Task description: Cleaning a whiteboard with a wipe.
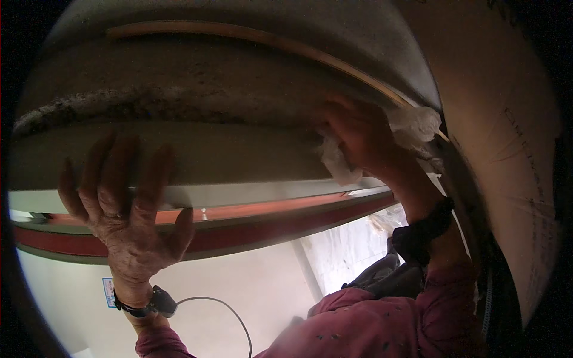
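Note:
My left hand point(130, 223) lies across the pale front edge of a long panel point(250, 152). Its fingers are spread over the panel's dim upper face, and the thumb rests lower, by the edge. Further right, my right hand point(358, 132) is bent over crumpled translucent plastic film point(338, 163), which bulges out beneath the fingers. More crumpled film point(414, 125) shows beyond the wrist. The fingertips there are blurred and dark. A rough, dark band with whitish marks point(147, 100) runs along the back of the panel.
A thin wooden strip point(250, 33) curves along the back. Brown cardboard point(506, 156) with printed marks stands close on the right. Below the panel runs a red band point(268, 237), above a pale surface point(233, 273). A cable point(224, 304) hangs from the device on my left wrist.

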The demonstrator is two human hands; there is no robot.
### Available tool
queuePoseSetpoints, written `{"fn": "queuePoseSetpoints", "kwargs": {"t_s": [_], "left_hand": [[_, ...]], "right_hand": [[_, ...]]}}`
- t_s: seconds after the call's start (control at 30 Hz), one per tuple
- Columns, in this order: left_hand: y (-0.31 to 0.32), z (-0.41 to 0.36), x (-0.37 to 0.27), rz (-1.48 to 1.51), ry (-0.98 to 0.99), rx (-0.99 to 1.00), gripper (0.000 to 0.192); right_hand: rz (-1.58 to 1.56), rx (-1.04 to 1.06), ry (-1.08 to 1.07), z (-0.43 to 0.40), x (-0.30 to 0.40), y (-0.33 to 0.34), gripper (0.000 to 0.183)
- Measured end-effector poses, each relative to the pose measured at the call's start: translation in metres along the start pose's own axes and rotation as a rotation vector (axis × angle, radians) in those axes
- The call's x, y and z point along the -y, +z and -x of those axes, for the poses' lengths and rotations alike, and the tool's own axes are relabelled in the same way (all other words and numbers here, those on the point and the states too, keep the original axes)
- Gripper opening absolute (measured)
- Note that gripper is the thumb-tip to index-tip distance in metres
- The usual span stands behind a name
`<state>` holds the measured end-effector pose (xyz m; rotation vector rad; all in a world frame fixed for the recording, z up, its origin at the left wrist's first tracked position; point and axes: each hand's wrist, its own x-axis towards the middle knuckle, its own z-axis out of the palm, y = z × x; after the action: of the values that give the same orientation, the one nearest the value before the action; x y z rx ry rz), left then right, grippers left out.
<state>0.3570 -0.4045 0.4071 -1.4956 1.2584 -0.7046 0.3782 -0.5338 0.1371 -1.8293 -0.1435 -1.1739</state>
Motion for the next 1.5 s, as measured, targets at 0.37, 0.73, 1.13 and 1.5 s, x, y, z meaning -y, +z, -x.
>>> {"fn": "queuePoseSetpoints", "kwargs": {"t_s": [0.37,0.73,1.13,1.5], "left_hand": [[-0.001,-0.002,0.0,0.0,0.009,-0.033,0.067],[0.0,0.0,0.003,-0.029,0.02,-0.01,0.069],[-0.001,0.002,0.005,-0.017,0.067,0.01,0.054],[0.004,0.006,0.004,0.003,0.0,-0.009,0.066]], "right_hand": [[-0.378,0.098,0.404,0.053,-0.031,0.007,0.018],[-0.88,0.122,0.736,0.031,-0.017,0.003,0.034],[-0.702,-0.31,0.686,0.063,-0.045,0.04,0.024],[-0.237,0.209,0.412,0.028,-0.008,0.005,0.028]]}}
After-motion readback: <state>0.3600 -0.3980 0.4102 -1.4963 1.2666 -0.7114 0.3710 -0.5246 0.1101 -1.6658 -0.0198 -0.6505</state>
